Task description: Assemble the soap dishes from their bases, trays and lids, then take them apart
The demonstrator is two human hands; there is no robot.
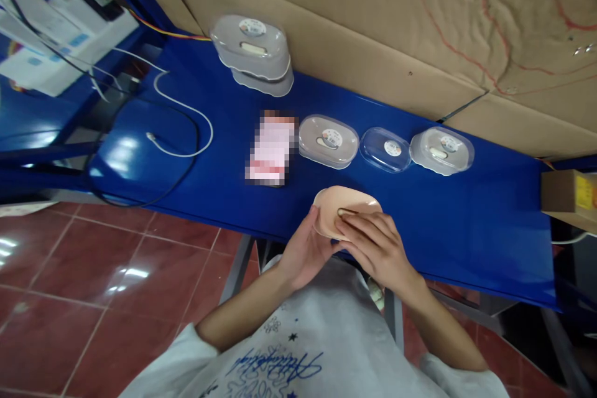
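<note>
Over the front edge of the blue table, my two hands hold a peach-coloured oval soap box point(326, 204), which has a small slot-like mark on its upper face. My left hand point(308, 252) grips its left end, with the thumb along the side. Across the right part lies my right hand point(375, 245), its fingers closed over the upper face and near edge. Just beyond the hands stand a clear-lidded box point(317, 149), a clear lid point(373, 155) and another clear-lidded box point(454, 155), each with a round label. The underside of the held box is hidden.
Stacked clear-lidded boxes point(254, 56) stand at the back left. A blurred-out flat pink item point(271, 152) lies left of the row. White and black cables point(209, 130) loop over the table's left part. A cardboard box point(564, 199) sits at the right end.
</note>
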